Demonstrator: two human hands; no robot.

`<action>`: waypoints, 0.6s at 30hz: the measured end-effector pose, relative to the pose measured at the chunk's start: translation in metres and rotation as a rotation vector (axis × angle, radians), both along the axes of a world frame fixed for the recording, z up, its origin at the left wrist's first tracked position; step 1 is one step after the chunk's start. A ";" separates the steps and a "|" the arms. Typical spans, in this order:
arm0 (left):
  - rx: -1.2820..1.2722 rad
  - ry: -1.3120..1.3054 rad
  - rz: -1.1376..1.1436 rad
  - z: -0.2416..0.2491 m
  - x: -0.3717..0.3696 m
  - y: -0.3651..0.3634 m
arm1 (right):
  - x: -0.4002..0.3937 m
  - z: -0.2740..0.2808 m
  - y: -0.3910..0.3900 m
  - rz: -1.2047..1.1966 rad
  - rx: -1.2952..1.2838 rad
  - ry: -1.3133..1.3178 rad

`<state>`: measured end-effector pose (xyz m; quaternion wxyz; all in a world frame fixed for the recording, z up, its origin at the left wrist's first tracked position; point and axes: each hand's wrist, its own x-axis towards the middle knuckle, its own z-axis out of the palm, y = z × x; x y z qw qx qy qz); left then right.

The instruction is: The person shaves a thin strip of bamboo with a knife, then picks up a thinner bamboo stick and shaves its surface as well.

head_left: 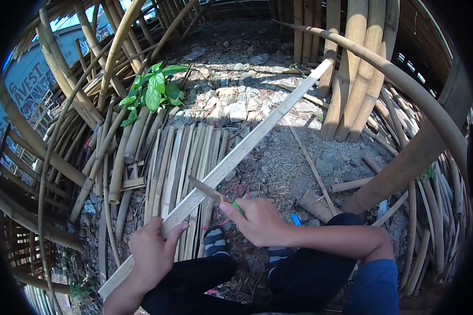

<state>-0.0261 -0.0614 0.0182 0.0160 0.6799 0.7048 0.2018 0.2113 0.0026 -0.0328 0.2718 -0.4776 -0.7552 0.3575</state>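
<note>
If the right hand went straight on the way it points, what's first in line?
Most likely the long pale strip: the right hand points up-left toward it, and the knife it holds crosses the strip in view. The depth gap is hard to judge.

Knife handle (238, 209) mostly hidden in right hand (258, 221), blue sleeve (374, 289) cut off below

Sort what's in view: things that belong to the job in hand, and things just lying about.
In the job:
long bamboo strip, in the left hand
knife, in the right hand
probably the row of strips beneath

Just lying about:
pale rubble
short thick bamboo piece
small blue object
</note>
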 end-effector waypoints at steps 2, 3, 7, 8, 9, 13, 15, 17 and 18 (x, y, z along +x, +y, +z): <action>0.027 0.012 -0.025 0.000 0.003 0.000 | -0.014 -0.008 -0.009 -0.021 0.071 0.058; 0.000 -0.006 -0.021 0.001 0.005 -0.001 | -0.019 -0.013 -0.011 -0.018 0.137 0.026; -0.018 -0.016 -0.021 0.005 0.004 -0.001 | -0.017 -0.025 -0.002 -0.065 0.313 -0.015; -0.015 -0.019 -0.016 0.006 0.003 -0.001 | -0.012 -0.026 0.006 -0.107 0.394 -0.055; -0.036 -0.021 -0.005 0.007 0.002 -0.002 | -0.007 -0.029 0.014 -0.147 0.408 -0.022; -0.086 0.019 0.027 0.006 -0.006 -0.006 | 0.017 -0.021 0.041 -0.284 0.337 -0.108; -0.095 0.012 0.037 0.005 -0.007 -0.005 | 0.011 -0.023 0.039 -0.314 0.263 -0.010; -0.102 0.004 0.042 0.006 -0.003 -0.004 | -0.008 -0.021 0.016 -0.200 0.302 -0.018; -0.093 -0.008 0.028 0.009 0.001 -0.003 | -0.017 -0.020 0.004 -0.085 0.337 -0.021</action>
